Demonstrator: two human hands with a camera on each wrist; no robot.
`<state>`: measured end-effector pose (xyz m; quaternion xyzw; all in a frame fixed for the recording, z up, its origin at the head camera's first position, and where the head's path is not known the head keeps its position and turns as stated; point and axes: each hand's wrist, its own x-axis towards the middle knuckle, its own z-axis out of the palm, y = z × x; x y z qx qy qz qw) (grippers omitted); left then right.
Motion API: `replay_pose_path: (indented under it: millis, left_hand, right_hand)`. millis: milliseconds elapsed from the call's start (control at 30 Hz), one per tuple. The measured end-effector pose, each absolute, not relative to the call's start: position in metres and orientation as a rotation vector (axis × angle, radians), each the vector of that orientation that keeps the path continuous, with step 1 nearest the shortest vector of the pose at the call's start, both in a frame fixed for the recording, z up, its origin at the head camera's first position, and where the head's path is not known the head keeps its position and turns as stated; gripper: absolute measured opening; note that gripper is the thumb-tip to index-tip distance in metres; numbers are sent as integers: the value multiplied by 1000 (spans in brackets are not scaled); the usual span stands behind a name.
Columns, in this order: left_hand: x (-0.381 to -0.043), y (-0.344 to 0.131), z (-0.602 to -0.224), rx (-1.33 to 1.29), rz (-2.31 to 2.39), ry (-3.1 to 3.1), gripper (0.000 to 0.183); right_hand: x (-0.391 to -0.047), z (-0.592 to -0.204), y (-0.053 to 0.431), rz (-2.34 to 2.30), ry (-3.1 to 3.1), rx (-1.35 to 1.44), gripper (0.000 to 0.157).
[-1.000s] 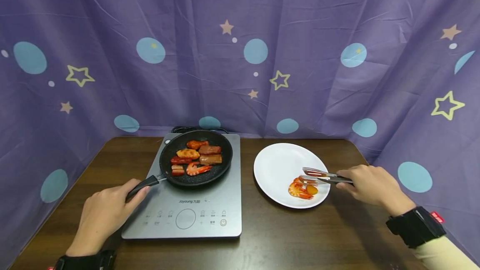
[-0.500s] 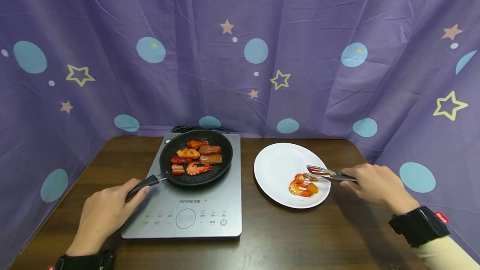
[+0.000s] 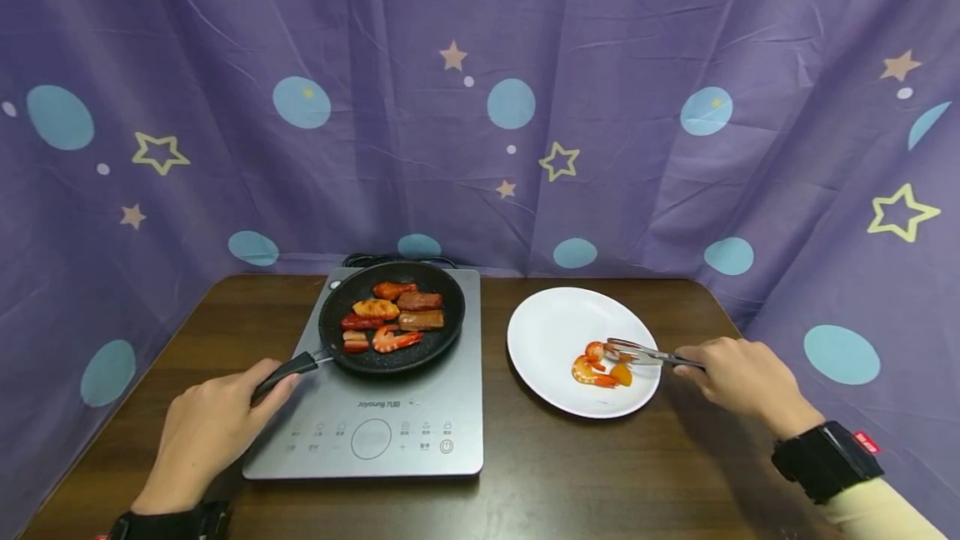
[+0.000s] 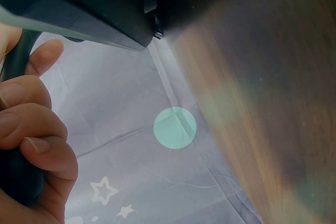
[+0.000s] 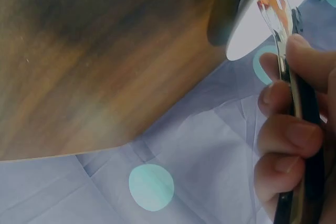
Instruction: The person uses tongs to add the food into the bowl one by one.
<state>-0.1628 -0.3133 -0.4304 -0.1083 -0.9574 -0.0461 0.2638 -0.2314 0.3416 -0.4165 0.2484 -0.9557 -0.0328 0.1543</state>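
The tongs [image 3: 658,355] and the shrimp [image 3: 582,372] had moved a little toward the left side of the white plate [image 3: 543,327], and the tong tips had come closer together. The right hand [image 3: 742,377], just right of the plate, had its fingers curled around the tongs. The shrimp lay on the near half of the plate, with an orange piece [image 3: 621,374] beside it — I could not tell if the tips gripped any food. Left of the plate, the left hand [image 3: 217,423] had its fingers wrapped round the handle [image 3: 288,374] of the black pan [image 3: 442,348]. The shrimp looked light and maybe slippery, so its thick, curled part seemed best for a gentle pinch — the pan looked heavier
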Motion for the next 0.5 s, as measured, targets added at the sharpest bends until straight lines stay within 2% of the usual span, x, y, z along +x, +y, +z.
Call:
replay_pose_path:
  millis: [367,500]
  left_hand:
    - [-163,-313,-432,-292,-124,-2580,26]
    - [-164,-313,-432,-299,-123,-2566,26]
  right_hand:
    - [-232,-422,339,-111,-2654,666,9]
    - [-233,-418,338,-114,-2622,636,14]
